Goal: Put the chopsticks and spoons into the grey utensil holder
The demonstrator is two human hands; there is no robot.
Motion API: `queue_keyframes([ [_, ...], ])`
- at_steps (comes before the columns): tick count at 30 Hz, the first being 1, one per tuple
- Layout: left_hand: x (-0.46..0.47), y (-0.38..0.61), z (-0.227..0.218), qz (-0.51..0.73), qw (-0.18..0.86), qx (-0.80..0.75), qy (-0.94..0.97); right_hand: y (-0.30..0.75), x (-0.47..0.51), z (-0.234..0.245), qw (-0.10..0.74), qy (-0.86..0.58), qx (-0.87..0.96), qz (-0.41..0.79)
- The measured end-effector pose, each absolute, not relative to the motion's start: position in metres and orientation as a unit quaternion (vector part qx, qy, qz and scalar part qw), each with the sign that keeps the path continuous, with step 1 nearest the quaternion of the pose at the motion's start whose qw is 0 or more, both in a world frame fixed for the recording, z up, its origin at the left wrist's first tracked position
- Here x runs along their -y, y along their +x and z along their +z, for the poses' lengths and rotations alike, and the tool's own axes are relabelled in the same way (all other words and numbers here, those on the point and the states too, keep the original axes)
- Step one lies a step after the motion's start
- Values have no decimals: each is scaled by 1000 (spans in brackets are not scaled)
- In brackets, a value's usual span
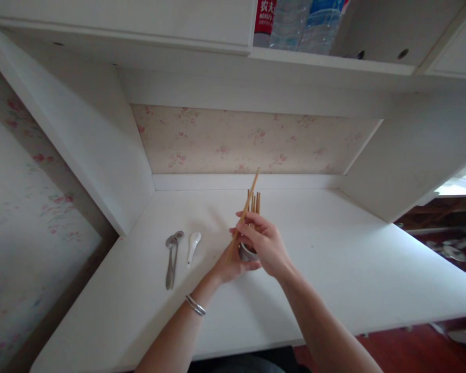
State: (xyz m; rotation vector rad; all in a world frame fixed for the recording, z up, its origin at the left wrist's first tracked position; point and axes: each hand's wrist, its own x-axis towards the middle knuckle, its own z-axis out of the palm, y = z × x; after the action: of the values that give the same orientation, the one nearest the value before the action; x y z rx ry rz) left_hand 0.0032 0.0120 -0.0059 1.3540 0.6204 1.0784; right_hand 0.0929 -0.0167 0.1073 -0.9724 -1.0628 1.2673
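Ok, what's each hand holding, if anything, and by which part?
The right hand pinches at least one slim tan wooden chopstick around mid-length; the left hand grips a small round pale cup around its side, material unclear.

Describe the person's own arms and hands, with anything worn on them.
Both the left forearm and the right forearm are bare, no sleeves in view. A silvery bangle, seemingly a double band, circles the left wrist; the right has none. The left grip and right grip are ungloved.
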Motion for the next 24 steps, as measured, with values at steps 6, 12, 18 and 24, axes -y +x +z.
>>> queue_keyframes([
  [6, -6, 2, -5, 436, 616, -275, 596, 157, -10, 100, 618, -514, 475, 357],
  [12, -6, 3, -5, 435, 635, -262, 582, 171, -12, 71, 463, -622, 612, 156],
  [18, -8, 5, -8, 454, 628, -257, 577, 167, -5, 53, 416, -616, 656, 134],
  [24, -13, 7, -16, 458, 636, -246, 569, 166, -5, 41, 394, -607, 672, 160],
])
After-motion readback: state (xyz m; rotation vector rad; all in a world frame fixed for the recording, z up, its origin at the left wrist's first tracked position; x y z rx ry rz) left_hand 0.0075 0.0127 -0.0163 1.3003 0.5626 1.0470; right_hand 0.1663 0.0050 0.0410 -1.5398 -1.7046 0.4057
